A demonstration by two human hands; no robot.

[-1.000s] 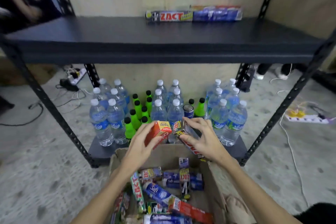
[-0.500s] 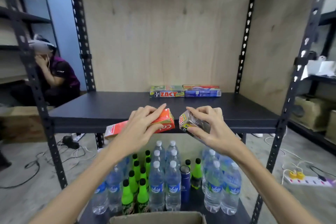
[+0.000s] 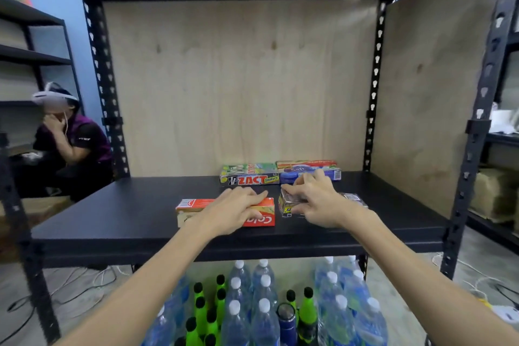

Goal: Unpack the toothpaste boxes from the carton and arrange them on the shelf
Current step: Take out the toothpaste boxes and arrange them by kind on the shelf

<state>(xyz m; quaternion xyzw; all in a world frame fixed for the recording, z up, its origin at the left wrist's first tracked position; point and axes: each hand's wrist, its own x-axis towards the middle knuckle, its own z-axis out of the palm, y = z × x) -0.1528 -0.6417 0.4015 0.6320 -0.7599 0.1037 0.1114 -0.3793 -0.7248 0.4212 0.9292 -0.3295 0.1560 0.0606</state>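
On the black shelf [image 3: 134, 213] my left hand [image 3: 233, 211] lies over a red toothpaste box [image 3: 261, 215], fingers curled over its top. Beside it, my right hand [image 3: 317, 203] grips a second, darker toothpaste box [image 3: 288, 205] that lies flat on the shelf and runs off to the right under my hand. At the back of the shelf lie a Zact box [image 3: 250, 179] and a blue box [image 3: 309, 174], each with another box behind it. The carton is out of view.
Water bottles [image 3: 247, 312] and green bottles [image 3: 202, 314] fill the level below the shelf. Black uprights [image 3: 474, 149] frame both sides, with plywood panels behind and to the right. A person [image 3: 70, 137] in a headset crouches at the far left. Cables lie on the floor.
Both hands have risen from the carton to the shelf and set their boxes down on it. The view has tilted up, so the carton has dropped out of sight.
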